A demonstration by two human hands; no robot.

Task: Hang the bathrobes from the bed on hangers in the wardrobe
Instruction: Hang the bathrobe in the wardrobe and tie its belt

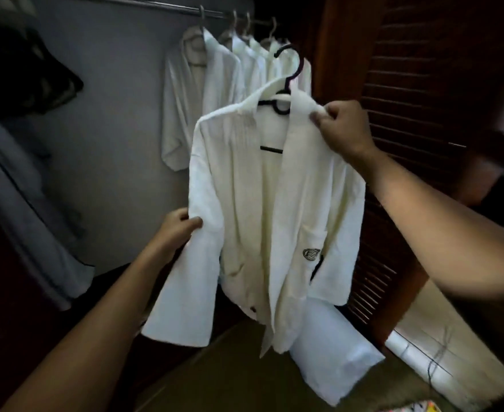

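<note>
Right hand (342,129) pinching bathrobe (238,179) shoulder, left hand (176,230) gripping sleeve (185,292), striped pocket emblem (311,253)

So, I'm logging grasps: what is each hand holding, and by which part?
Both hold the white bathrobe on the dark hanger: right hand pinches the collar near the shoulder, left hand grips a sleeve.

I see a cream-white bathrobe (274,203) with a dark striped pocket emblem (310,253) on a black hanger (289,75), beside a reddish-brown louvred door (423,84).
</note>
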